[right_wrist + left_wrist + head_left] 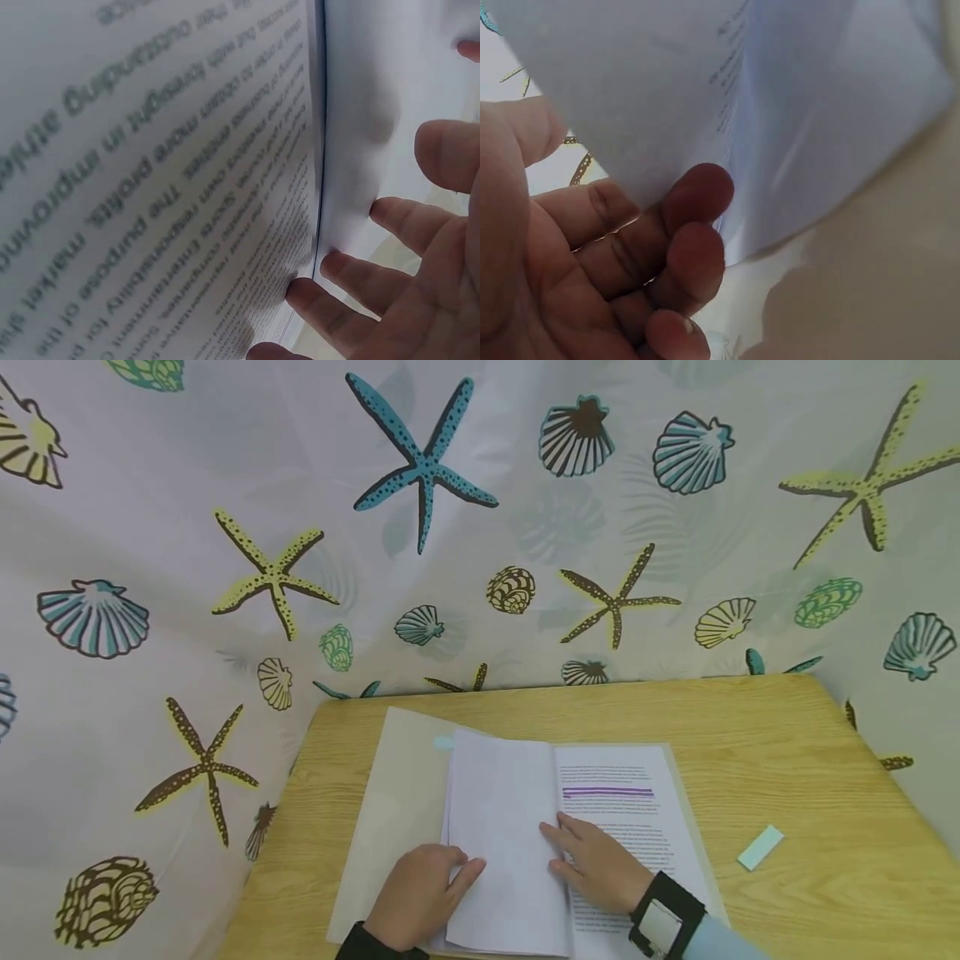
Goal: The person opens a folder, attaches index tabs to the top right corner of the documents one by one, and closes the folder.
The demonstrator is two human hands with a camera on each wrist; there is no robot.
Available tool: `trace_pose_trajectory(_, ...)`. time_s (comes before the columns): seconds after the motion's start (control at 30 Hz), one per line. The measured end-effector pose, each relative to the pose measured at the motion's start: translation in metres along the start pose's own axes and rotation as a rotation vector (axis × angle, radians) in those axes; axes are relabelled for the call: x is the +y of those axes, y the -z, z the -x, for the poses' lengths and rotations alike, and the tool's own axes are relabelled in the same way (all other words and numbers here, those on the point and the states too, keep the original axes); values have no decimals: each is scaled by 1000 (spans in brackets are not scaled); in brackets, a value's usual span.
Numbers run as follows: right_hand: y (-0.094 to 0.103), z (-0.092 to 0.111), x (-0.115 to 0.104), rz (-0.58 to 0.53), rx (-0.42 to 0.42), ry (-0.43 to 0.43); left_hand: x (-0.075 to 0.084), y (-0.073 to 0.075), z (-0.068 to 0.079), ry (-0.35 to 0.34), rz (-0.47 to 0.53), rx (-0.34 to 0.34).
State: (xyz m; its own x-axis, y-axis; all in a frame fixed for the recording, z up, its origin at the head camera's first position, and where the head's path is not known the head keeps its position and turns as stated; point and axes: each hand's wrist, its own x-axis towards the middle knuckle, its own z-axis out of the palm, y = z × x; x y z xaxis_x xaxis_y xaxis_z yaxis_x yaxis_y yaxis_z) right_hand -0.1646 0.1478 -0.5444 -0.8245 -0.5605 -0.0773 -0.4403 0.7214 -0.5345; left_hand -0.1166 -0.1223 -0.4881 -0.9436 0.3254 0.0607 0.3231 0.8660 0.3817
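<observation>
A bound booklet of printed sheets lies spread on the table, its beige cover (390,793) folded out to the left. My left hand (425,889) holds the turned pages (506,835) at their left edge, thumb on top. In the left wrist view the curled fingers (697,259) are at the page corner (622,150). My right hand (600,864) rests at the gutter, fingers extended, with fingertips (304,292) along the fold. Under it is the right-hand printed page (611,768), with purple lines marked across its text near the top.
A pale-blue strip (761,847) lies on the wooden table (810,760) right of the booklet. A light-blue tab (443,742) shows on the inside of the cover near the top. Behind the table hangs a white cloth (480,552) printed with shells and starfish.
</observation>
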Motion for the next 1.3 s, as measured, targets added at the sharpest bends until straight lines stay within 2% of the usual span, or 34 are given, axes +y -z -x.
trace_pose_trajectory(0.37,-5,1,-2,47,36,59,-3,0,2,32,-31,-34)
trace_pose_trajectory(0.97,-1,2,-6,40,4,29,1,-4,3,24,-59,-25)
trace_pose_trajectory(1.13,0,1,-3,-4,-22,5,3,-5,2,19,-80,-26)
trace_pose_trajectory(1.3,4,4,-3,-104,-51,-22,8,-6,0,26,-110,-30)
